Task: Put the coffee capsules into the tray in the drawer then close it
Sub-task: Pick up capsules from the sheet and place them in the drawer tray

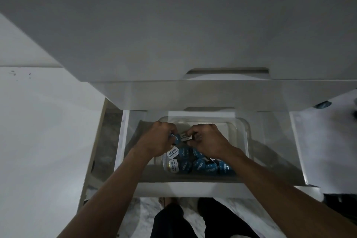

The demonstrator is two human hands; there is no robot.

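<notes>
1. Coffee capsules (195, 162) are lying in the clear plastic tray (242, 141) inside the open drawer (193, 187), lower centre of the frame, crowding its near end.
2. The left hand (156, 139) is grasping a blue-lidded capsule (176, 137); the right hand (210, 141) is pinching a dark-labelled capsule (185, 136), both grips seemingly lowering them over the tray's emptier far end.
3. Most lids are showing blue with white lettering; two at the left are white and gold.
</notes>
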